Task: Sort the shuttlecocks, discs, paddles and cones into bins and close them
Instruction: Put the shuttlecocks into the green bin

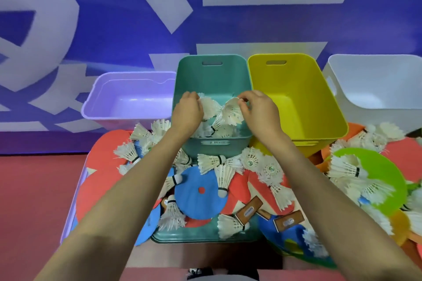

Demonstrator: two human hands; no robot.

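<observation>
Over the teal bin point(212, 70), both hands hold white shuttlecocks: the left hand point(188, 112) has its fingers closed on one point(209, 106), the right hand point(257, 109) pinches another point(231, 113) by its feathers. Directly beneath them lies the bin's small heap, so releasing should suffice.

The yellow bin point(294, 98), purple bin point(130, 100) and white bin point(376, 84) stand open and look empty, so their mouths are clear from above. Both hands point(189, 109) crowd the teal bin point(212, 75) over shuttlecocks point(219, 116). In front, scattered shuttlecocks, discs point(201, 191) and paddles point(249, 207) leave hardly any bare surface; the far right edge is blurred.
</observation>
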